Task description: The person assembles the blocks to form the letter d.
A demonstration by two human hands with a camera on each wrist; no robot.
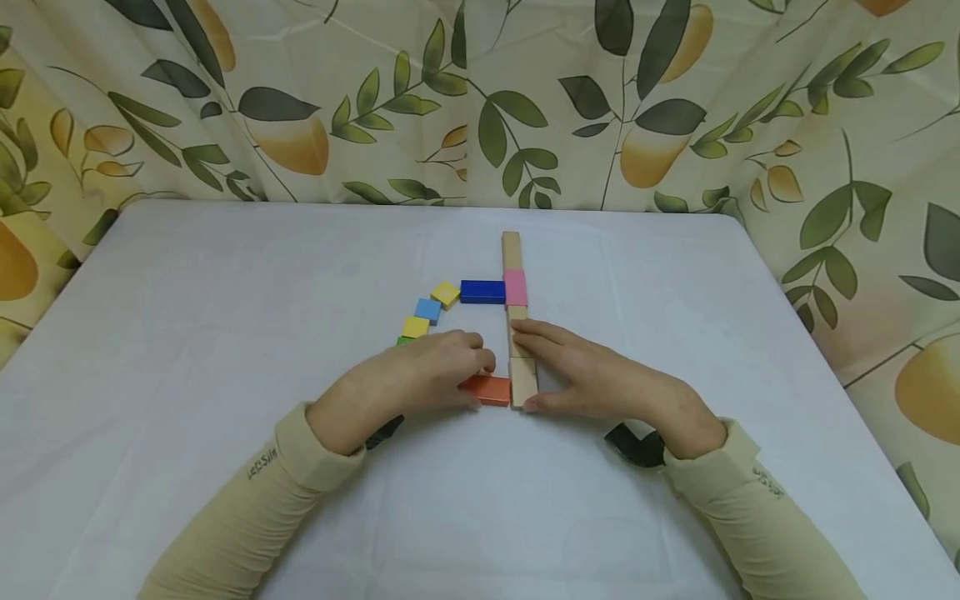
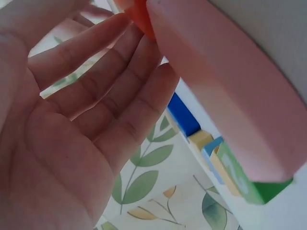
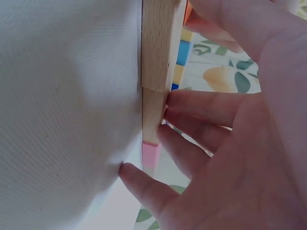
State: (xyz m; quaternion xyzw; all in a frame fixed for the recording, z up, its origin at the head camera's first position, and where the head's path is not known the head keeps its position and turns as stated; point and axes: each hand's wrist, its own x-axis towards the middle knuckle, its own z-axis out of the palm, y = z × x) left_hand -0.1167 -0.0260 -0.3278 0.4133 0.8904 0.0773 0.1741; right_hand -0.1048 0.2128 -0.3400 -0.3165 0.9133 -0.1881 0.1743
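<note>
My left hand (image 1: 408, 371) pinches an orange block (image 1: 489, 390), thumb on its near side and fingers beyond it. That block's right end meets the near end of a straight column of wooden blocks. In the left wrist view a pale pink block (image 2: 225, 81) lies beside the fingertips, hidden under the hand from above. My right hand (image 1: 600, 375) rests against the column's right side. Its extended fingers touch a plain wooden block (image 1: 518, 333), and the thumb lies at the corner of the nearest one (image 1: 523, 383).
Farther up the column are a pink block (image 1: 516, 287) and another plain one (image 1: 512, 250). From the pink one a dark blue block (image 1: 482, 292) runs left, followed by a curve of yellow (image 1: 445, 294), light blue (image 1: 428, 311) and green blocks. A white cloth (image 1: 225, 292) covers the table.
</note>
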